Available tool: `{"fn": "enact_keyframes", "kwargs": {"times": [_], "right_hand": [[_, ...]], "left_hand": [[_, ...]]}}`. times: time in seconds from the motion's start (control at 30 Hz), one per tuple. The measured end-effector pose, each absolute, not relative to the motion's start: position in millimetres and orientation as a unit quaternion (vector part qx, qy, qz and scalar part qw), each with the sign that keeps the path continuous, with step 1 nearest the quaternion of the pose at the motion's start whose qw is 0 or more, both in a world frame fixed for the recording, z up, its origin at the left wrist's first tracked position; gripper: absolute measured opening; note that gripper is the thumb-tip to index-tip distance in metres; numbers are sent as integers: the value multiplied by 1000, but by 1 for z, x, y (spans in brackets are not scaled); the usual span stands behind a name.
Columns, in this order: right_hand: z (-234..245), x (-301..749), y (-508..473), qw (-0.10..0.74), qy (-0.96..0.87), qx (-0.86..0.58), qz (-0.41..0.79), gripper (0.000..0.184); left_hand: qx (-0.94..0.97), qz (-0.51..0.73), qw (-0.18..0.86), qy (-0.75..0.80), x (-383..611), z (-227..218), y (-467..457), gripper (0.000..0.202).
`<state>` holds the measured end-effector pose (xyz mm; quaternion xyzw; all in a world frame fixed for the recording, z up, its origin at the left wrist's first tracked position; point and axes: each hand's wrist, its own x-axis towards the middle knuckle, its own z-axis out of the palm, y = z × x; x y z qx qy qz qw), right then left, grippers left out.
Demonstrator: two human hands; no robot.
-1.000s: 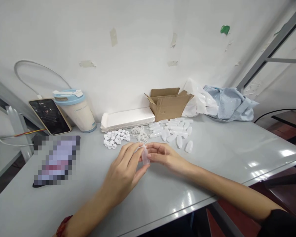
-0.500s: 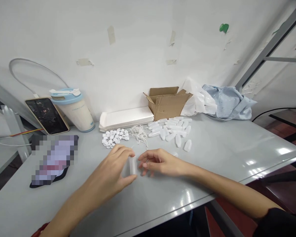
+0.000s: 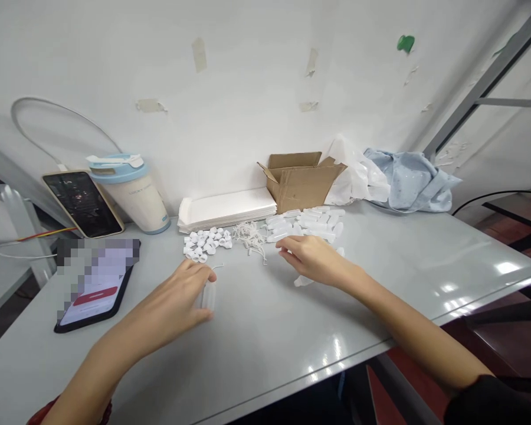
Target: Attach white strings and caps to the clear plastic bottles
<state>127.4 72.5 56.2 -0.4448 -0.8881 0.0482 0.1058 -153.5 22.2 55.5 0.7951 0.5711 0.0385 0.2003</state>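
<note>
My left hand point(image 3: 181, 295) is curled around a small clear plastic tube point(image 3: 209, 295), with thumb and fingers at its two ends. A thin white string point(image 3: 219, 266) lies just beyond the fingertips. My right hand point(image 3: 312, 260) hovers at the front of a pile of similar translucent tubes point(image 3: 318, 223), palm down, its fingers bent and slightly apart. Nothing shows between them, though the fingers' undersides are hidden. One loose tube point(image 3: 303, 281) lies on the table below that hand. Left of the pile are a tangle of white strings point(image 3: 250, 234) and a cluster of white caps point(image 3: 206, 241).
Against the wall stand a stack of flat white cartons point(image 3: 228, 209), an open cardboard box point(image 3: 307, 186), a white plastic bag point(image 3: 356, 177) and a light-blue cloth point(image 3: 409, 180). At left are a tumbler point(image 3: 135, 198), a propped phone point(image 3: 82, 203) and a flat phone point(image 3: 101, 289).
My left hand has moved left with the tube. My right hand has moved away from it, right and farther back, to the tube pile.
</note>
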Motion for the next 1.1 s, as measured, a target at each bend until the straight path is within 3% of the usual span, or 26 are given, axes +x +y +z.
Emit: {"fn": "enact_keyframes", "kwargs": {"times": [0.1, 0.23, 0.37, 0.43, 0.53, 0.7, 0.83, 1.1], "right_hand": [[61, 134, 76, 75, -891, -440, 80, 19], [69, 146, 77, 40, -878, -429, 209, 19], [73, 155, 79, -14, -857, -427, 288, 46], [72, 157, 79, -31, -855, -429, 291, 51], [71, 157, 80, -58, -853, -435, 280, 49], [66, 159, 81, -89, -859, -447, 234, 27], [63, 156, 82, -65, -869, -443, 211, 19], [59, 138, 81, 90, -896, -392, 186, 17]], "left_hand": [[811, 74, 170, 556, -152, 52, 22, 30], [825, 102, 143, 536, -150, 46, 24, 28], [829, 115, 130, 532, -149, 42, 25, 26], [832, 116, 126, 528, -149, 42, 26, 25], [830, 105, 128, 532, -148, 45, 26, 29], [827, 101, 139, 536, -142, 50, 27, 34], [829, 155, 106, 527, -133, 44, 30, 30], [867, 191, -49, 458, -92, 27, 30, 24]]}}
